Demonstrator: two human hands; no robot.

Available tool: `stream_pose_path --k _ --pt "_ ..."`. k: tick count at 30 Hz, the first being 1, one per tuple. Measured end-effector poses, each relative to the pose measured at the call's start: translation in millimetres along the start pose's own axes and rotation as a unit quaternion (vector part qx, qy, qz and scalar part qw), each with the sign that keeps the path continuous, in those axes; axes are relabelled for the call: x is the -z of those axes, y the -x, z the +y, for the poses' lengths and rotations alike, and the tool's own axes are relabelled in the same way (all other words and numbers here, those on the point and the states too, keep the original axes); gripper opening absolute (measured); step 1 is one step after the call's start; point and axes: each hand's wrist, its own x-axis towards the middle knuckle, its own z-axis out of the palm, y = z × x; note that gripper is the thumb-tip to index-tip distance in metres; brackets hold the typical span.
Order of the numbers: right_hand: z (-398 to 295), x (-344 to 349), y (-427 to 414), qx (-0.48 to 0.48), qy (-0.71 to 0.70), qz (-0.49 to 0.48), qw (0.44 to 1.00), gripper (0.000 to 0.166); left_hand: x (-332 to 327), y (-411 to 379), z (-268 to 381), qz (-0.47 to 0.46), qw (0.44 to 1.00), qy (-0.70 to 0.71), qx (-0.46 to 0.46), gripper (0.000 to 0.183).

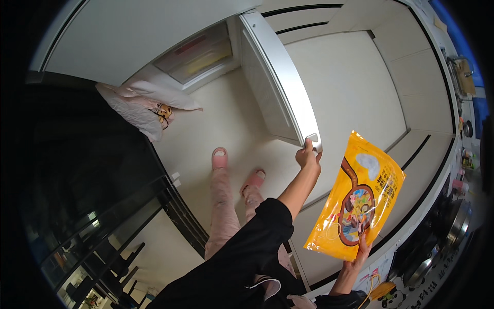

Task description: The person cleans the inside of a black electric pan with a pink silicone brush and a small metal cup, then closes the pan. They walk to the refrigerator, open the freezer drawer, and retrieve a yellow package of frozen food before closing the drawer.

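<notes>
An open white freezer door (287,83) swings out over the floor. My left hand (308,157) grips its silver handle (312,138) at the free end, with the thumb on top. A translucent freezer drawer (197,52) with red and yellow contents shows in the compartment behind the door. On the right, my right hand (359,251) holds a yellow plastic food packet (372,208) by its lower edge. The packet looks full-size and sealed, bears writing and a printed pan of food, and hangs apart from the door. Some right-hand fingers are hidden behind it.
A pale plastic bag (142,110) lies on the floor beside the freezer. Pink slippers (220,158) are on my feet. To the right runs a counter with a steel pot (459,222) and a pan (422,268). A dark glass door (96,143) stands at left.
</notes>
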Motion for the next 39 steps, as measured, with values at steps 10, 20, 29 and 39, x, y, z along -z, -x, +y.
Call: stream_pose_path --k 10,20,29,39 --pt "6.5 -2.3 -3.2 -0.016 -0.045 0.021 0.999 0.038 -6.9 25.9 31.8 -0.319 0.919 -0.212 0.087 0.038" --pt "0.1 3.7 -17.0 -0.048 -0.145 -0.068 0.986 0.033 42.3 178.5 84.9 -0.404 0.845 -0.341 0.08 0.048" --pt "-36.6 17.9 -3.7 -0.2 -0.168 -0.16 0.952 0.04 30.0 220.0 121.5 -0.404 0.801 -0.439 -0.051 0.045" --pt "-62.2 -17.4 -44.0 0.127 0.057 -0.372 0.918 0.045 46.7 244.1 126.3 -0.368 0.835 -0.41 -0.002 0.057"
